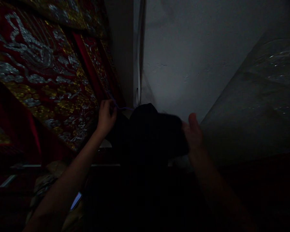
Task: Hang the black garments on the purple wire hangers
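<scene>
Pinched between the fingers of the left hand (106, 116) was a thin purple cord (122, 108), while the right hand (192, 133) gripped the right edge of a dark, soft cloth bundle (152, 129) held up between both hands. Left of them hung a red fabric panel embroidered in gold and silver (45, 74). Behind stood a pale plaster wall (195, 58), and a sheet of clear plastic (263, 96) draped at the right.
</scene>
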`<state>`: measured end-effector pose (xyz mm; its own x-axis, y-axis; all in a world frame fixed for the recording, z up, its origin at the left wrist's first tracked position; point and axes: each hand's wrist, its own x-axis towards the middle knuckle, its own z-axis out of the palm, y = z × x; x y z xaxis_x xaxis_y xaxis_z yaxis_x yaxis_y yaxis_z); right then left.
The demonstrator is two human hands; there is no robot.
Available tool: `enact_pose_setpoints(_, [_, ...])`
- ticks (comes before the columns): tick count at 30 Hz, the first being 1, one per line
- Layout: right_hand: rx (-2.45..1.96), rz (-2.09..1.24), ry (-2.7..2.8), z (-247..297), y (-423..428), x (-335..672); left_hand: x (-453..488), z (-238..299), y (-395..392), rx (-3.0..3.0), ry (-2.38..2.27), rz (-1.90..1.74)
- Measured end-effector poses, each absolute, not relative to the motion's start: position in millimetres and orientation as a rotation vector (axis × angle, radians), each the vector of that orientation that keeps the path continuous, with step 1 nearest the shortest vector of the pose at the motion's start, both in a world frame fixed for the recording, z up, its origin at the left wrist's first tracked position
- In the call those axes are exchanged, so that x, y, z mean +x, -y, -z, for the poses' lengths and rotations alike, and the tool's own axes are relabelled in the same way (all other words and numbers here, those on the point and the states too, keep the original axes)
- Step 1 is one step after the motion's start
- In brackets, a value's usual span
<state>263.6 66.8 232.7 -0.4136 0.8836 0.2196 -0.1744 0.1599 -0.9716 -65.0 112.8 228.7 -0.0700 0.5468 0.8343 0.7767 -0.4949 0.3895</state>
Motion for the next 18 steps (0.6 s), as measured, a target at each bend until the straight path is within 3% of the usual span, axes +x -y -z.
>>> enact_pose_setpoints(2, [-0.577,-1.555,1.882,-228.9,-46.7,250.8,-60.7,-229.1,-107.7,-1.942,1.398,1.724])
enact_pose_setpoints(4, [-0.524,-1.475,2.215,-215.1,-34.0,238.4,-55.1,-226.4,-94.1,-2.003,1.353,1.810])
enact_pose_setpoints(8, [-0.738,-0.836,2.200,-179.7,-40.5,216.2,-34.3,-222.0,-53.9,-2.484,1.301,1.887])
enact_pose_setpoints(11, [-0.769,-0.554,2.044,-166.3,-59.8,204.1,-10.5,-229.6,-27.0,-2.931,1.335,1.891])
enact_pose_setpoints(15, [-0.761,-0.766,2.120,-164.4,-71.7,209.9,15.2,-236.8,-11.0,-3.146,1.564,2.022])
enact_pose_setpoints(18, [-0.865,-1.021,2.104,-163.2,-66.8,237.5,17.0,-217.4,-17.8,-2.990,1.677,2.370])
